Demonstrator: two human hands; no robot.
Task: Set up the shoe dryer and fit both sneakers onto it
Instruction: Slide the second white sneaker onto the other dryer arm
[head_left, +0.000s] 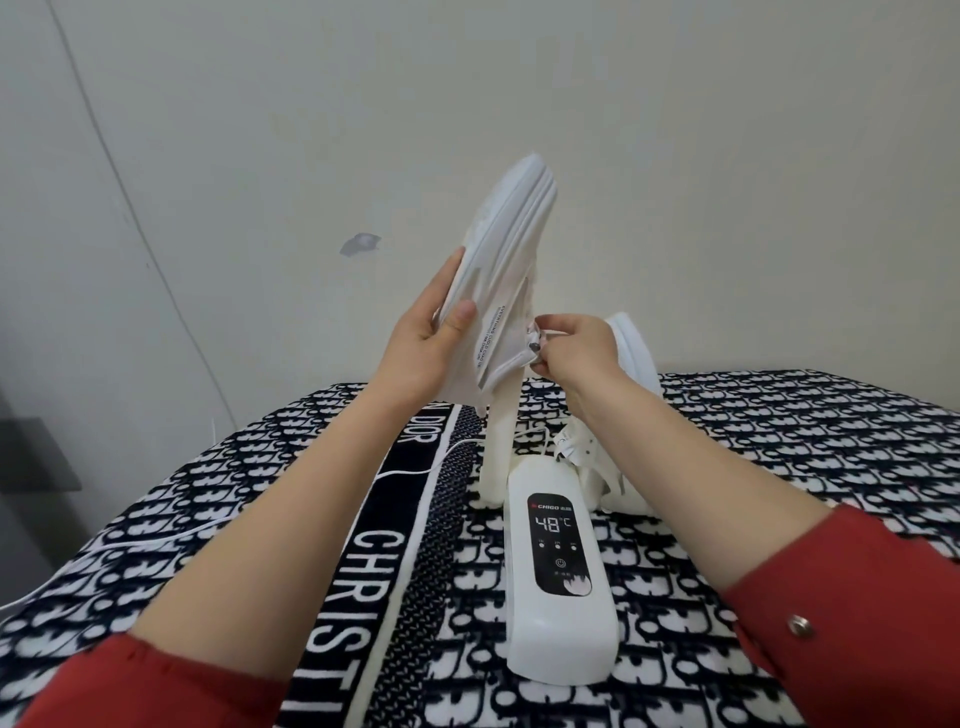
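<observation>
My left hand (426, 338) holds the first sneaker (498, 260) up in the air. The shoe stands to the right of my palm, tilted, with its toe high and leaning to the right and its opening downward. Just under this hand and a little right, the dryer's white upright tube (500, 441) rises to the shoe's lower edge. The top of the tube is hidden there, so I cannot tell how deep it sits inside. My right hand (576, 353) is at the sneaker's opening, close beside the left hand but not touching it. Behind my right hand and wrist stands the second sneaker (631, 358), toe up; my forearm covers most of it. Below and between my forearms lies the shoe dryer (561, 597) – a long white body with a dark display (556, 540) that shows 48 °C.

To the left of my left arm a thin white cable (156, 540) runs over the blanket (779, 467), a black and white patterned one with big letters on a dark stripe. The dryer and the shoes rest on it.

My left hand is clamped on the sneaker: the thumb presses on the side of the upper and the fingers go behind, along the sole. My right hand has its fingers curled and pinches the edge of the shoe's opening. Both forearms are bare and stretched forward – the red sleeves (857, 613) are pushed back.
</observation>
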